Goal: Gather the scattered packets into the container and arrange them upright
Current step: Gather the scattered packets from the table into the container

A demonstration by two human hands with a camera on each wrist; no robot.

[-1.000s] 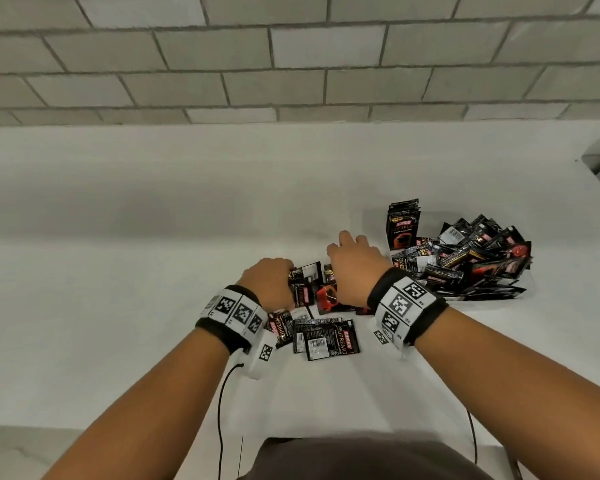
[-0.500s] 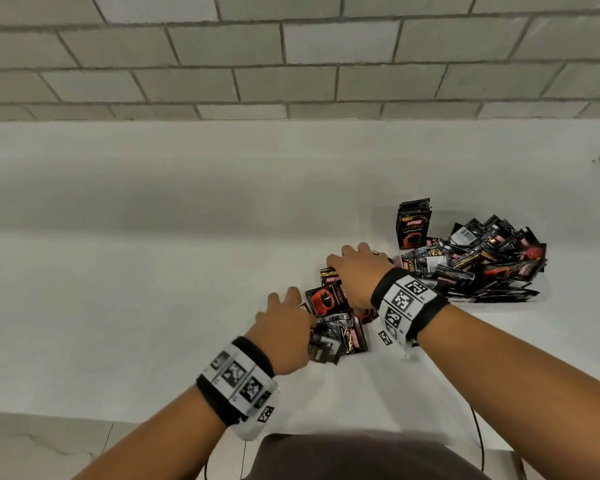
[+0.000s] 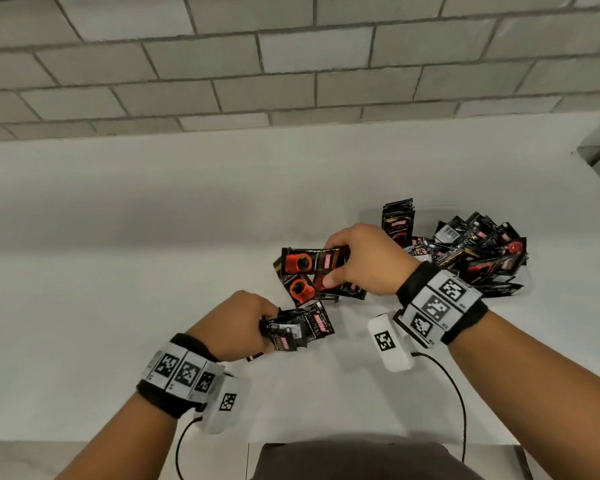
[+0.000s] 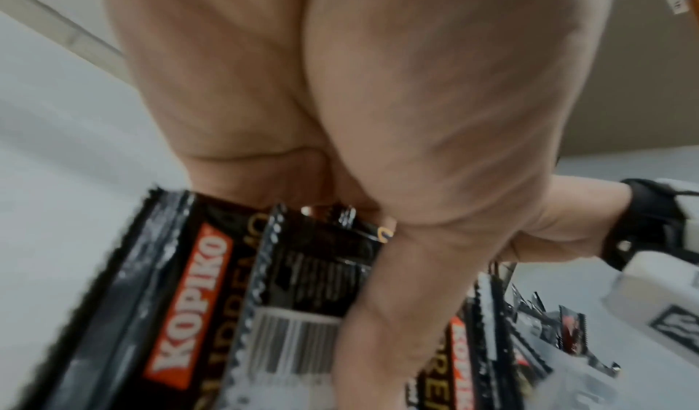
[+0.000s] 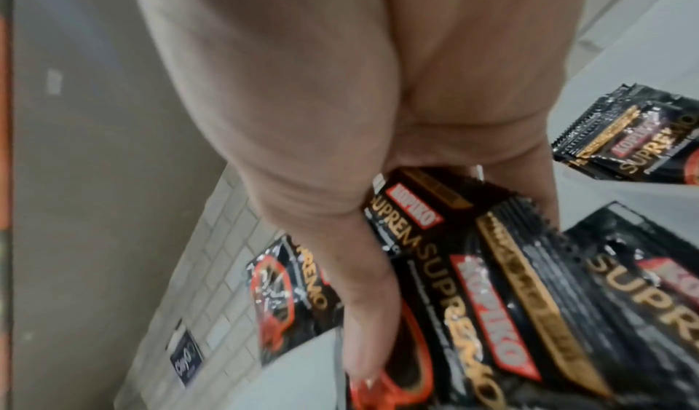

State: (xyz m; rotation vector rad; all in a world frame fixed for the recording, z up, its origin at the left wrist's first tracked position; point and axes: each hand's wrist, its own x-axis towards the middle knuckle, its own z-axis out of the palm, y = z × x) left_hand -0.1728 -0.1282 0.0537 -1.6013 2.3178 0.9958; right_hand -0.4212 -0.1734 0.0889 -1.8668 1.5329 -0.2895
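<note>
Black and red coffee packets lie on a white counter [image 3: 153, 271]. My left hand [image 3: 239, 323] grips a small bundle of packets [image 3: 302, 329] just above the counter; the left wrist view shows the thumb [image 4: 382, 312] pressed across them. My right hand [image 3: 357, 261] holds a fanned bunch of packets [image 3: 309, 268], thumb [image 5: 359, 312] on top. To its right sits a heap of packets [image 3: 478, 254], with a few packets standing upright [image 3: 397, 220] at its left end. The container under the heap is hidden.
A grey brick wall [image 3: 291, 64] runs along the back of the counter. Cables [image 3: 458, 393] hang from both wrist cameras over the counter's front edge. A dark garment [image 3: 361, 462] shows at the bottom.
Both hands have closed around packets from the loose patch and lifted them. The left hand drew back toward me with its bundle; the right hand rose with its bunch.
</note>
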